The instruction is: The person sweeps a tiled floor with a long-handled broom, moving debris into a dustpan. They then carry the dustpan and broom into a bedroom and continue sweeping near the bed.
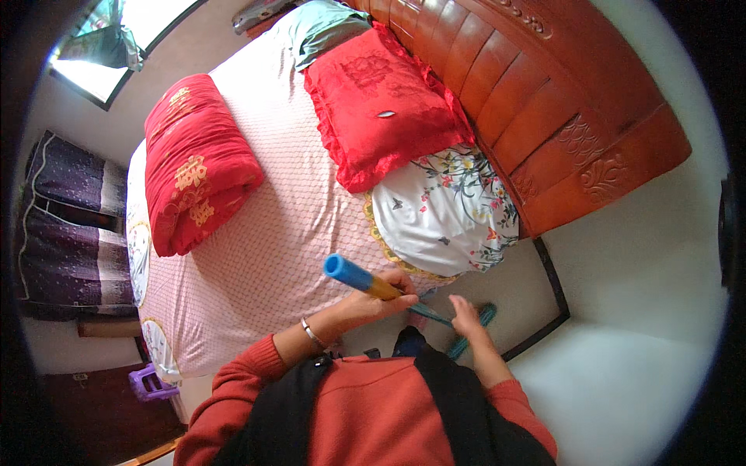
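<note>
My left hand point(390, 294) is closed around the upper handle of a long-handled mop or broom point(352, 272), just below its blue end, on the yellow part. The thin teal pole slopes down to the right, away from my body. My right hand point(466, 317) is beside the lower pole, with a finger or thumb pointing up; whether it touches the pole cannot be told. Behind that hand, a long teal head point(488, 314) lies low over the floor, partly hidden by my hand and forearm.
Ahead stands a bed with a pink patterned sheet point(285, 233), a rolled red quilt point(198, 169), a red ruffled pillow point(379, 110) and a floral pillow point(443, 215). Its carved wooden headboard point(524, 99) is at the right. A purple plastic stool point(152, 384) stands at the lower left.
</note>
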`<state>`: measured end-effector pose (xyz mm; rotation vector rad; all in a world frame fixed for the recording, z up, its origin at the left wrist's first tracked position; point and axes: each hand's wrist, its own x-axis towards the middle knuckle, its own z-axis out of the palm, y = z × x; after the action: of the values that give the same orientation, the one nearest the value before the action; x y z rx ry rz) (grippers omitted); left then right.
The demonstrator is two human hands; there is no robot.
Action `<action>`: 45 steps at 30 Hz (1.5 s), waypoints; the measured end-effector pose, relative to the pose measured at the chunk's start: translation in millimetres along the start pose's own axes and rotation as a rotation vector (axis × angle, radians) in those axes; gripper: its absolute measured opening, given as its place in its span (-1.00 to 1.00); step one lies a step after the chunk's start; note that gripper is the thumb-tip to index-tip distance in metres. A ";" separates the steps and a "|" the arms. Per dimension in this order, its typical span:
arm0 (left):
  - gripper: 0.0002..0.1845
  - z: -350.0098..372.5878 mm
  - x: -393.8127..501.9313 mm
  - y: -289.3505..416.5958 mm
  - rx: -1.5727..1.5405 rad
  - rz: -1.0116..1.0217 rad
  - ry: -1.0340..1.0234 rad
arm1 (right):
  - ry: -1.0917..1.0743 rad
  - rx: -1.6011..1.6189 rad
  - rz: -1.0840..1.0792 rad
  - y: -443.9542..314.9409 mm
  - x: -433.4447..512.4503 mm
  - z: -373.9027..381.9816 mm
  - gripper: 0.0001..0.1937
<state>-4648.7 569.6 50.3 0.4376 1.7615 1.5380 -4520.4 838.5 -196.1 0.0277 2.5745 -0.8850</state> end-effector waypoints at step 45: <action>-0.85 81.4 -255.6 -39.2 0.016 0.650 -0.403 | 0.857 0.276 0.153 -169.6 -205.3 140.4 -0.69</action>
<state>-4412.2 443.6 91.1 1.3271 1.3753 1.6971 -4305.3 643.4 -116.7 0.8386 3.0960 -1.3789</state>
